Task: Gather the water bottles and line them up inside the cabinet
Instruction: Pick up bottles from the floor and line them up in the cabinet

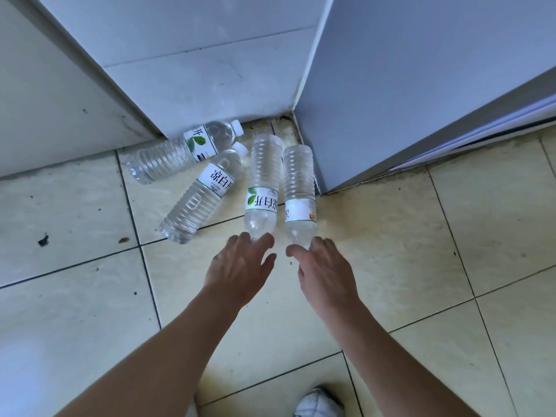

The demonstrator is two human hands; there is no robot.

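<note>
So both hands (pixel 240 263) at bottles (pixel 261 188) (wall-corner tight).

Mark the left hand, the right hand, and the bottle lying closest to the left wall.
left hand (pixel 240 263): head view, back of the hand.
right hand (pixel 323 266): head view, back of the hand.
bottle closest to the left wall (pixel 168 159): head view, ribbed clear body.

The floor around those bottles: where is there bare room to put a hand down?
Bare tile lies left of the left hand, right of the right hand, and between the forearms down to the shoe. It is crowded in the corner, where four bottles lie close between wall and cabinet.
</note>
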